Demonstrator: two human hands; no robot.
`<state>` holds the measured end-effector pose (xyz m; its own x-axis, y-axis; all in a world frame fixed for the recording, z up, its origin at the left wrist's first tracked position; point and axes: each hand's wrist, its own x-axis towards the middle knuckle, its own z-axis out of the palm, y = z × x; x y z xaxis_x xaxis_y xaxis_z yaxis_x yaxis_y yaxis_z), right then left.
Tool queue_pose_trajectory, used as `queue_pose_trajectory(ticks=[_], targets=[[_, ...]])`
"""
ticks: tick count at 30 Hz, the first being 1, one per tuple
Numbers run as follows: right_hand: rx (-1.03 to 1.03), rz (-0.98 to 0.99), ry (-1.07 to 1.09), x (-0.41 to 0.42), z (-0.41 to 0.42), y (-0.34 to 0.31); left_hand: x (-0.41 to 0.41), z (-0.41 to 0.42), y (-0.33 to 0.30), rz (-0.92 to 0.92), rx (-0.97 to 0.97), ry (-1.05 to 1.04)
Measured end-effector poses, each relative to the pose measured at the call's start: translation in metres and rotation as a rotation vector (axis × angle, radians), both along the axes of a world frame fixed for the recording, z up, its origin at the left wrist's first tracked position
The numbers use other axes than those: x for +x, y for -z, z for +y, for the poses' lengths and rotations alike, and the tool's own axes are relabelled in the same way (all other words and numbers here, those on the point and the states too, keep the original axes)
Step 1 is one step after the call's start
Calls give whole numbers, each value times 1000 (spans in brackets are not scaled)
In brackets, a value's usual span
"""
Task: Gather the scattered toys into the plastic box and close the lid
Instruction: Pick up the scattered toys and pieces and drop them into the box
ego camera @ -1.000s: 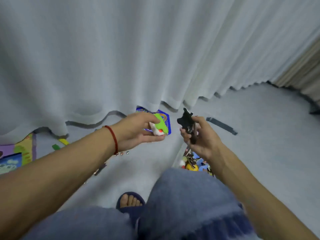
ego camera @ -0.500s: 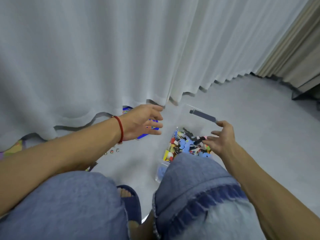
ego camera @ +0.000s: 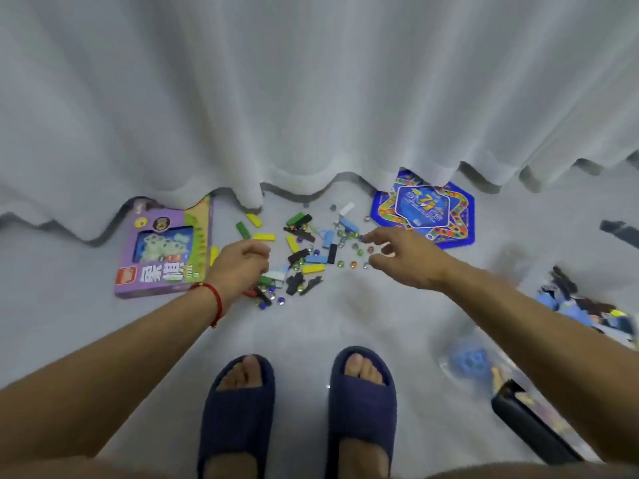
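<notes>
Scattered toys point(ego camera: 311, 250) lie on the grey floor near the curtain: yellow, green, blue and black blocks and several glass marbles point(ego camera: 353, 264). My left hand point(ego camera: 238, 267) hangs over the pile's left side with its fingers curled down among the pieces; its fingertips are hidden. My right hand point(ego camera: 404, 261) hovers over the marbles with spread fingers and holds nothing. The clear plastic box point(ego camera: 453, 354) stands at the right, partly behind my right forearm, with colourful toys inside and a black latch point(ego camera: 529, 420) on it.
A purple toy carton point(ego camera: 162, 250) lies left of the pile. A blue hexagonal game board point(ego camera: 425, 209) lies at its right, partly under the white curtain point(ego camera: 311, 98). My feet in dark blue slippers point(ego camera: 238, 409) stand below the pile.
The toys that both hands held a second ago are gone from them. The view has swung left from the box to the pile, and both hands now reach over it.
</notes>
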<state>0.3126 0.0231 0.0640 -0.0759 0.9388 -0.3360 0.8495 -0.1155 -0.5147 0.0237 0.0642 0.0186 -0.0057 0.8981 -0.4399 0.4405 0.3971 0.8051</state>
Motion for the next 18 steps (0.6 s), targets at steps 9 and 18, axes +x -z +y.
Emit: queue_pose_trajectory(ticks=[9,18], targets=[[-61,-605,-718,-35,157,40,-41,145,40,662,548,705],[67,-486,-697,-61,290,100,-55,230,96,1040,593,586]])
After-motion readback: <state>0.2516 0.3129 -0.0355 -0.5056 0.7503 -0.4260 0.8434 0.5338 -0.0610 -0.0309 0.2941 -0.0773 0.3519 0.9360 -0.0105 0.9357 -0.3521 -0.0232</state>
